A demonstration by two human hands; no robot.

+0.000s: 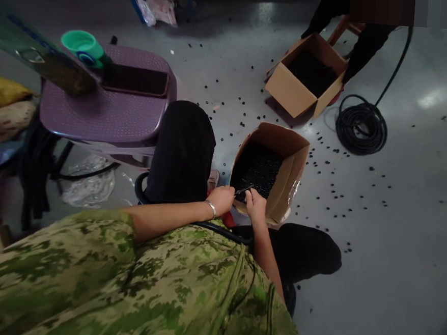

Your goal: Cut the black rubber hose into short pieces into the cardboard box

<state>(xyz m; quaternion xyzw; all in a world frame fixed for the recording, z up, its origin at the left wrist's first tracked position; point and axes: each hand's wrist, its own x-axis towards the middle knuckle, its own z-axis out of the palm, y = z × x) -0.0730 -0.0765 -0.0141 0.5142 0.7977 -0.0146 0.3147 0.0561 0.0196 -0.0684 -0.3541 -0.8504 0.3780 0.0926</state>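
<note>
My left hand [222,200], with a silvery bracelet [211,207] at its wrist, is closed at the near rim of an open cardboard box [293,162]. Beside it, my right hand [255,205] is closed with its thumb up. A thin dark strip [244,190] with a slight shine spans the gap between both hands; its exact kind is too small to tell. Small black pieces [260,165] cover the inside of the box just beyond my fingers. A black hose [219,229] runs across my lap, under my forearms.
Many small black rings lie scattered over the grey floor [406,236]. Another cardboard box [292,90] of black pieces stands by a person's dark-clothed legs [364,50]. A coiled black hose [361,125] lies right. On a purple stool [116,116] are a phone [135,80] and a bottle [47,55].
</note>
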